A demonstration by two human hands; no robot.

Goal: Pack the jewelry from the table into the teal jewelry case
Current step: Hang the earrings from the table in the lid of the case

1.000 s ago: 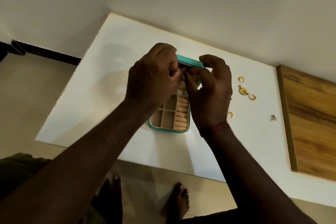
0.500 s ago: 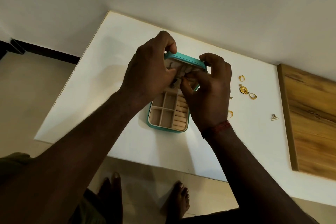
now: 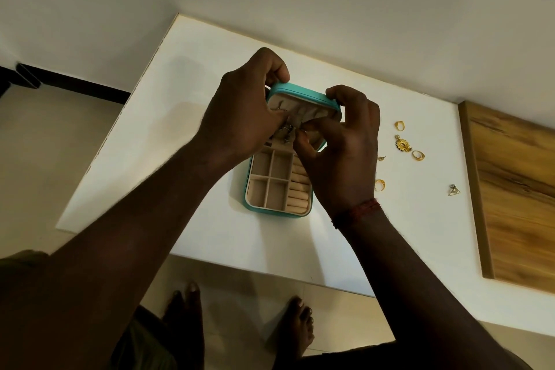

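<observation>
Nearest the body, below both wrists, the tray half of the teal jewelry case (image 3: 271,213) lies flat on the white table (image 3: 168,144), its beige square compartments (image 3: 268,182) and ring rolls (image 3: 297,194) showing nothing in them as far as can be seen; flat and open this way, it leaves the pockets free for loose pieces. Just above the tray the two hands meet over the raised lid (image 3: 303,96). Right hand (image 3: 339,153), red thread at the wrist, has thumb and forefinger pinched on a small dark earring (image 3: 301,129) against the lid's beige lining, other fingers curled over the lid's top right edge. Left hand (image 3: 240,117) is closed around the lid's left side, fingers hooked over the top rim, thumb pressed near the earring; likely it props the lid upright and steadies the lining so the hook can be threaded. Small hooks (image 3: 280,106) already sit on the lining beside the left thumb. Whether the pinched earring is seated yet cannot be told. To the right of the right hand, apart from it on the table, wait gold rings (image 3: 399,125), (image 3: 418,155), (image 3: 380,185), a gold pendant (image 3: 403,144), a tiny stud (image 3: 381,158) and, farther right, a triangular silver earring (image 3: 453,190) near the wooden board (image 3: 516,198). Judged early in the packing.
</observation>
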